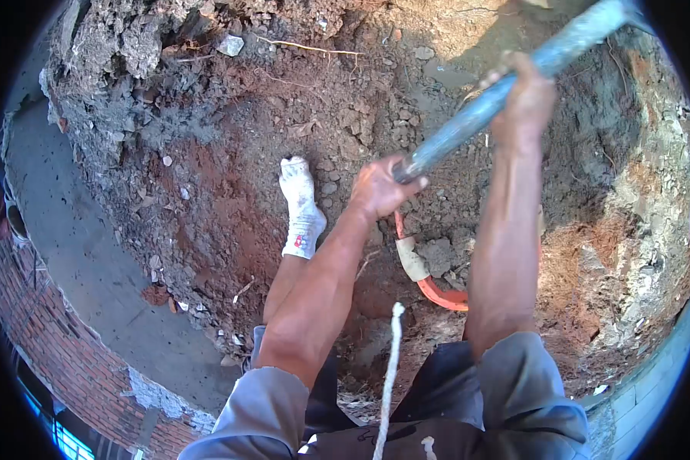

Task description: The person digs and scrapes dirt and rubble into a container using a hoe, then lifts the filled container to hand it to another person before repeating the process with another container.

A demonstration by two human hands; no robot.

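Head view. Blue pole (458, 132) runs diagonally above the soil (215, 192), from near the centre to the upper right edge. Its far end meets something dark at the edge; cannot tell what.

Left hand (379, 186): grip clamped on the near, lower end of the pole, thumb jutting past it. Right hand (527, 100): grip clamped on the pole farther up, the two hands well apart; its outline is blurred. Both forearms bare below rolled grey sleeves (257, 410).

Below the left hand, an orange-red hose (441, 297) curves toward the right forearm and passes out of sight behind it; a beige sleeve piece (412, 259) surrounds part of it. Left foot in a soiled white split-toe sock (297, 195), on the soil left of the left hand. White cord (391, 368) hangs at bottom centre.

Surroundings: grey concrete strip (107, 230) on the left, brick wall (77, 330) beyond it, grey block wall (640, 406) at lower right. A pale stone (231, 45) and a thin root (307, 47) lie at upper left.
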